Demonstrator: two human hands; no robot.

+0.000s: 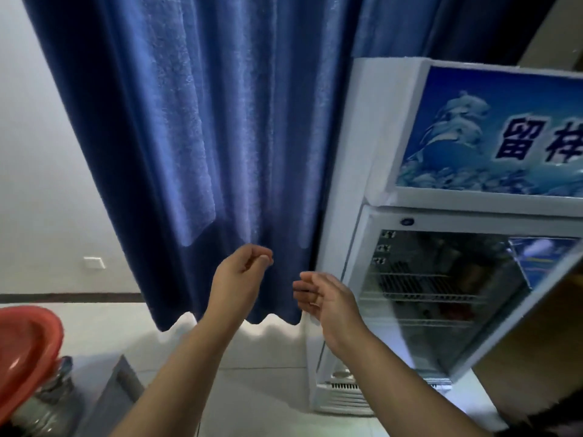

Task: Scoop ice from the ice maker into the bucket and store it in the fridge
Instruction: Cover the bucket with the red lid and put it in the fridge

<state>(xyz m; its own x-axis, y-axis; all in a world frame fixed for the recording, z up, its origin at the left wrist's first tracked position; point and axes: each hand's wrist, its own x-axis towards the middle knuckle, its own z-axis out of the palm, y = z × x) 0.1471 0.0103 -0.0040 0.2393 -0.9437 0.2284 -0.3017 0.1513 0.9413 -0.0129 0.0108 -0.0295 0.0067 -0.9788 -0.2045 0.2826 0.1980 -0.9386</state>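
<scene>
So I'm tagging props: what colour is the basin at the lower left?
The basin is red-orange, plain with no pattern; the head view shows it.

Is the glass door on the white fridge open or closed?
Open. The white fridge's glass door swings outward at an angle, away from the cabinet, with wire shelves visible inside. Both hands are empty.

Daylight is glowing through the blue curtain (202,127), leaving the room dim and bluish. The fridge door glass (441,298) on the right is reflecting bright patches. Wide-angle distortion is bending the edges, the fridge leaning. Everything is looking slightly soft, the near left corner blurring most.
</scene>
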